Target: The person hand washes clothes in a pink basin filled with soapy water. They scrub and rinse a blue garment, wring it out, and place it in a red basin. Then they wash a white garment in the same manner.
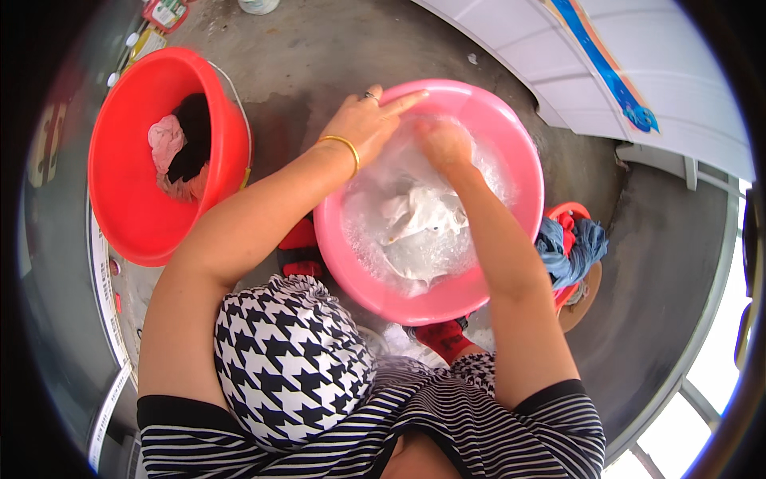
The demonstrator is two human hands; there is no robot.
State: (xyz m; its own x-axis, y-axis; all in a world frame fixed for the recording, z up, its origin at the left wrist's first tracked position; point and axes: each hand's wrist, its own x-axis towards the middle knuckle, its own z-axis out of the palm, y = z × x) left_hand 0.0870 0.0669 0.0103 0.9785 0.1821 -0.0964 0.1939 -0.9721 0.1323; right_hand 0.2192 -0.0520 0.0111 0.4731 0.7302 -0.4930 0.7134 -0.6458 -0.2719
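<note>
Soapy water fills a pink plastic basin [519,149] in front of me, and a wet white cloth [425,209] lies bunched in it. My left hand [366,123], with a ring and a gold bangle, rests over the basin's far left rim. One finger stretches along that rim; the others are partly hidden. My right hand [444,143] is inside the basin beyond the bunched cloth, fingers bent and blurred. Between both hands is a blurred whitish area, cloth or suds. Whether either hand grips cloth is hidden.
A red bucket [128,179] holding dark and pink clothes [166,143] stands left. Blue clothing [568,251] hangs over a small red container [567,209] at right. Bottles [146,43] line the left wall. A white panel [598,72] borders the concrete floor [311,48].
</note>
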